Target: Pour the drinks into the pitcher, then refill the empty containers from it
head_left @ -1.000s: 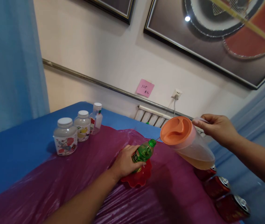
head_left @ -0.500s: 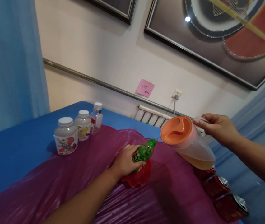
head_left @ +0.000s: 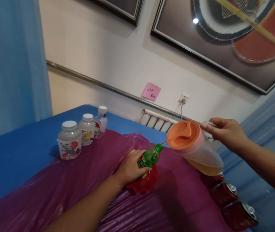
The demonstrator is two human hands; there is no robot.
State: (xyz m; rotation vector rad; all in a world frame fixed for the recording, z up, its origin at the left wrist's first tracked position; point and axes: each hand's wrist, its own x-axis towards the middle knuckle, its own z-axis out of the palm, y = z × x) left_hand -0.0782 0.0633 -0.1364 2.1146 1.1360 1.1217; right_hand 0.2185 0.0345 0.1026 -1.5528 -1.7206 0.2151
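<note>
My left hand [head_left: 130, 166] is wrapped around a green plastic bottle [head_left: 151, 157], which has no cap and stands over a red scalloped dish [head_left: 144, 186]. In my right hand [head_left: 227, 132] is the handle of a translucent pitcher [head_left: 201, 158] with an orange lid [head_left: 183, 135]. The pitcher is tilted left, with amber liquid lying along its lower side. A thin stream runs from its spout to the bottle's mouth. How full the bottle is I cannot tell.
Two labelled jars [head_left: 69, 141] and a clear bottle [head_left: 101, 122], all white-capped, stand left on the blue table [head_left: 31, 141]. Purple plastic sheeting [head_left: 84, 180] covers much of it. Three red cans [head_left: 240, 214] line the right edge. Behind are a wall rail [head_left: 98, 83] and a radiator [head_left: 158, 120].
Both hands, the bottle and the pitcher hold nearly the same places. The view has shifted very slightly, and the thin stream still runs.
</note>
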